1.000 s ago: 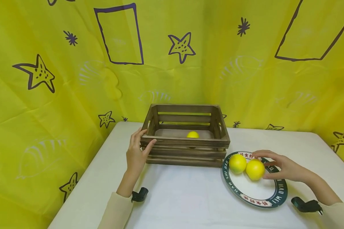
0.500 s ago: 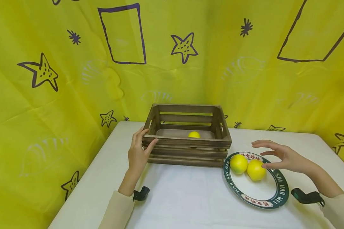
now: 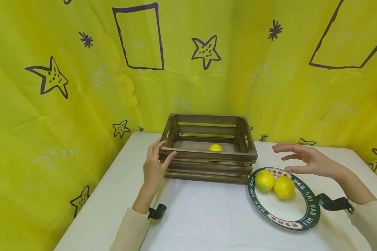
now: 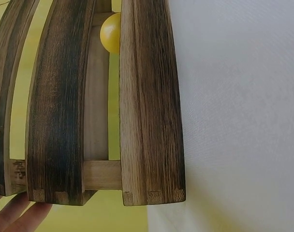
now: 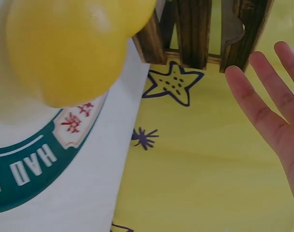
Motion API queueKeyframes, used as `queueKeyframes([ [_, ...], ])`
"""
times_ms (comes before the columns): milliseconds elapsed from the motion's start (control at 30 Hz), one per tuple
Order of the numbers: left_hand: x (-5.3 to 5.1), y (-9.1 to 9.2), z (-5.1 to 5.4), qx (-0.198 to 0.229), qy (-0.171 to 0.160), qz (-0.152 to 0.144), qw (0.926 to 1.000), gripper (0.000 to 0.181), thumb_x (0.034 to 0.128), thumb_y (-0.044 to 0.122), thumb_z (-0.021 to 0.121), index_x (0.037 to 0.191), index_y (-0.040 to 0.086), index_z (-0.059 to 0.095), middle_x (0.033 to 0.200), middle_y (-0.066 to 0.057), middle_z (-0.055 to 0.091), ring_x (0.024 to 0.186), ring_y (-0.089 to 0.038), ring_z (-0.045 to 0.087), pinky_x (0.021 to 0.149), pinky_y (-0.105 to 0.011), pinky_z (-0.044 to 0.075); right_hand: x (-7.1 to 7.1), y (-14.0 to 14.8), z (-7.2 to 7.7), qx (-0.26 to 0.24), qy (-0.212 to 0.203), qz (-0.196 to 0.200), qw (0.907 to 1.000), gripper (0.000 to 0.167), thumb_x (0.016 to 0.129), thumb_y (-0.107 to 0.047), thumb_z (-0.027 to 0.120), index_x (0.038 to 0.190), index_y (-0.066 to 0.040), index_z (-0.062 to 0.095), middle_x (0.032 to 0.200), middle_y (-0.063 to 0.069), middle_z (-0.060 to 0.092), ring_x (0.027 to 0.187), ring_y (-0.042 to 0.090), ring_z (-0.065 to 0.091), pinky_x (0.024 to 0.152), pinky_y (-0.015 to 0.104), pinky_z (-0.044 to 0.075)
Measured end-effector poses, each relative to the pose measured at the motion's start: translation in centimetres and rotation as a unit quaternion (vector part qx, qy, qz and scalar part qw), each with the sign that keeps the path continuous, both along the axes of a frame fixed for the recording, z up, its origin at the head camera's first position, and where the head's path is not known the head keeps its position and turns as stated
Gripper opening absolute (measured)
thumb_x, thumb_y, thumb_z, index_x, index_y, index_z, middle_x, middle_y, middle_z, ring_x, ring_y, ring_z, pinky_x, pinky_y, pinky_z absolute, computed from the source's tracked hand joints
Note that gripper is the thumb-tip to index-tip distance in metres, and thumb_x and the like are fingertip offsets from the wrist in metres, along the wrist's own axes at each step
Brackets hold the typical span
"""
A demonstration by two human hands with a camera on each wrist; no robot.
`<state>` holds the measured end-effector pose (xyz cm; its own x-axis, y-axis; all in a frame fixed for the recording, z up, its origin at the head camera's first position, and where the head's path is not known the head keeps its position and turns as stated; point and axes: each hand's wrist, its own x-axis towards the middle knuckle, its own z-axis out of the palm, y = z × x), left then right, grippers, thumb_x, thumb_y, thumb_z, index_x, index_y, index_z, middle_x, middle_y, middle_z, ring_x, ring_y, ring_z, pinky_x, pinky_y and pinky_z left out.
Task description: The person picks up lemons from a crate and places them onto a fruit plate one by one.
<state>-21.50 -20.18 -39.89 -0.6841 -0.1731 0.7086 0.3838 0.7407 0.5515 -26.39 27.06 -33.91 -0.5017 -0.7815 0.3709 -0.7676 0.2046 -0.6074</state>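
Note:
My left hand (image 3: 155, 166) holds the near left corner of a dark slatted wooden crate (image 3: 207, 167), thumb on the front slat and fingers at the side. In the left wrist view, fingertips (image 4: 26, 215) touch the crate's end. One yellow round fruit (image 3: 215, 147) sits inside, partly hidden by the front. Two more, a greenish-tinged yellow fruit (image 3: 264, 180) and a plain yellow fruit (image 3: 284, 187), touch each other on a green-rimmed plate (image 3: 314, 209). Above the plate's far edge hovers my right hand (image 3: 314, 162), fingers spread and relaxed, holding nothing.
A white-covered table (image 3: 204, 216) bears the crate and the plate, which stands just right of the crate's near corner. Behind the table hangs a yellow curtain (image 3: 188, 87) with drawn starfish. A black camera mount (image 3: 334, 202) sits on the right wrist.
My right hand has drawn up and away from the fruit on the plate, its fingers parting wider. The left hand keeps its hold on the crate. The whole view has shifted slightly.

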Motion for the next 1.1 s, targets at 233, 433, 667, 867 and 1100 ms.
queueKeyframes([
  [233,-0.2,0.0,-0.2,-0.002,0.0,0.002,1.0,0.052,0.0833,0.026,0.078,0.128,0.007,0.058,0.138,-0.015,0.052,0.072,-0.033,0.066,0.051,-0.033,0.05,-0.4,-1.4,2.0,0.022,0.014,-0.018,0.9995,0.061,0.079,0.017,0.067,0.136,0.004,0.048,0.143,-0.006,0.049,0.121,0.001,0.052,0.092,0.016,0.046],
  [433,-0.3,0.1,-0.3,0.001,0.004,0.002,1.0,0.053,0.0828,0.026,0.079,0.128,0.007,0.058,0.138,-0.016,0.053,0.076,-0.035,0.067,0.053,-0.037,0.052,-1.9,-3.1,3.7,0.0,0.009,0.07,0.9975,0.061,0.078,0.023,0.063,0.135,0.011,0.045,0.146,0.002,0.046,0.128,0.007,0.047,0.095,0.018,0.046],
  [667,-0.2,0.0,-0.2,0.0,0.01,0.002,0.9999,0.053,0.0824,0.026,0.079,0.127,0.007,0.059,0.137,-0.017,0.053,0.079,-0.036,0.067,0.055,-0.039,0.054,-2.8,-5.3,5.5,0.014,0.017,0.085,0.9962,0.058,0.08,0.021,0.063,0.134,0.01,0.046,0.145,-0.002,0.046,0.126,0.006,0.049,0.096,0.018,0.045],
  [867,-0.2,0.0,0.0,-0.003,0.015,0.003,0.9999,0.053,0.0823,0.024,0.079,0.127,0.006,0.059,0.136,-0.017,0.054,0.08,-0.037,0.068,0.052,-0.037,0.052,-3.6,-7.0,6.5,0.027,0.02,0.07,0.997,0.055,0.082,0.017,0.064,0.134,0.007,0.049,0.143,-0.009,0.048,0.123,0.004,0.051,0.094,0.019,0.046],
  [1100,-0.1,0.1,-0.1,0.0,0.012,0.003,0.9999,0.053,0.082,0.025,0.079,0.127,0.006,0.058,0.136,-0.017,0.053,0.081,-0.036,0.068,0.056,-0.038,0.054,-4.0,-8.7,7.3,0.039,0.005,0.058,0.9976,0.051,0.085,0.012,0.064,0.134,0.006,0.049,0.141,-0.006,0.051,0.123,0.009,0.051,0.096,0.019,0.045],
])
